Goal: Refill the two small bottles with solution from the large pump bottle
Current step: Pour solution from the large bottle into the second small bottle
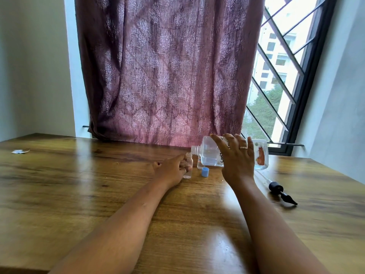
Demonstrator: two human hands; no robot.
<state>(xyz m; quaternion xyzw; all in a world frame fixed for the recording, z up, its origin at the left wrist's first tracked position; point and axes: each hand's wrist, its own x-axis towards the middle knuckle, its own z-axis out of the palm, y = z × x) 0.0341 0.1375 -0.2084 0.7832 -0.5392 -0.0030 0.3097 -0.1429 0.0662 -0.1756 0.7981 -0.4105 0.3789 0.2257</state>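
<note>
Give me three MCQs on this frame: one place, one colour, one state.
1. Where does the pump head lie?
A. On the table, right of the right hand
B. Screwed on the big bottle
C. By the paper scrap at far left

2. What colour is the loose cap?
A. Red
B. Blue
C. Black

3. How is the big bottle held?
A. Upright, pump on
B. Lying flat on the table, untouched
C. Tipped sideways, its open neck at the small bottle

Answers:
1 A: it lies on the table, off the bottle.
2 B: the cap beside the small bottles is blue.
3 C: the right hand tilts it leftward while the left hand steadies the small bottle.
</note>
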